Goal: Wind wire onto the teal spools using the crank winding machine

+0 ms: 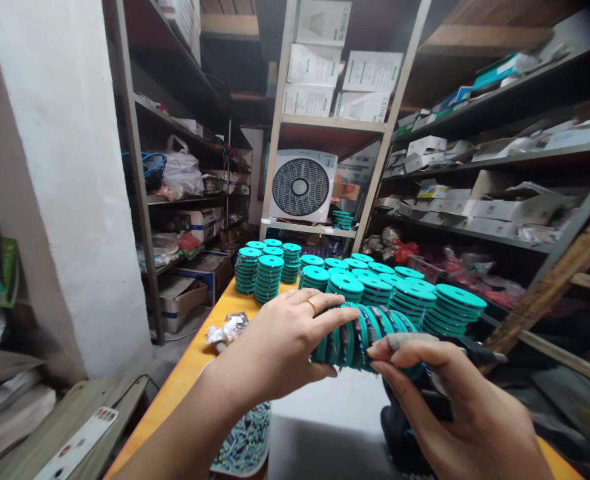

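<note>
My left hand (279, 347) and my right hand (455, 407) together grip a row of teal round discs (362, 337), held sideways above the orange table (187, 373). The left hand, with a ring on one finger, clamps the row's left end. The right hand's fingers press on its right end and underside. Behind them, several upright stacks of the same teal discs (369, 283) cover the far part of the table.
A tray of small blue-grey parts (245, 443) lies under my left forearm. A crumpled plastic bag (227, 330) sits on the table's left edge. A white box fan (302, 187) stands on the back shelf. Shelves with boxes (475, 147) line both sides.
</note>
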A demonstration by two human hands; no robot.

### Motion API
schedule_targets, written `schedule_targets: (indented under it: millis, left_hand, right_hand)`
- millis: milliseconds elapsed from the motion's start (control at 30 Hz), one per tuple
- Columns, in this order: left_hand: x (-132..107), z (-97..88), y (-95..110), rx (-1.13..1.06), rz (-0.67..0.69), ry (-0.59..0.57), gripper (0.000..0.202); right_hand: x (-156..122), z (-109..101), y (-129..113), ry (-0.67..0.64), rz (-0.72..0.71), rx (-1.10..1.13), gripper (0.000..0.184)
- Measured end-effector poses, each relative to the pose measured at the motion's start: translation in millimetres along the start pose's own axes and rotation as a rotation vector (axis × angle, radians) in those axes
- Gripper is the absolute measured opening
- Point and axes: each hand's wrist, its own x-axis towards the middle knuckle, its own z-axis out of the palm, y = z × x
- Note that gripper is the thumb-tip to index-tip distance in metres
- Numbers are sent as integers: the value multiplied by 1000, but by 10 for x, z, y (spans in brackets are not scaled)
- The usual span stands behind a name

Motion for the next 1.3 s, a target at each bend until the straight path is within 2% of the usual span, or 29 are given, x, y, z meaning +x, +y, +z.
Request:
schedule_targets:
  millis: [200,400,500,600,933,1033,1200,1300]
  left_hand:
    - [-1,-3,3,-3,3,-3,68]
    - [-15,7,-6,4,11,-9,71]
    - [-10,-9,-16,-49,15,-1,74]
    - [11,-46,-34,-131,-5,0,69]
    - [103,-138,-95,-197,-105,-115,67]
    - [100,-137,-92,-218,-102,-111,68]
    - [87,-133,-78,-250,-116,-101,65]
    - [84,-126,-77,-259,-114,-85,63]
  right_hand:
    - [36,13,-30,-4,-6,54,17]
    - [37,33,-27,-17,-80,18,15]
    - [40,36,-4,-53,-122,9,13]
    - [60,19,38,-84,-150,-21,12]
    - [164,27,103,-70,-198,-78,9]
    - [169,15,105,-101,-270,-103,9]
    - [123,-39,166,-154,-421,-178,22]
    - [90,-67,229,-196,-489,-199,20]
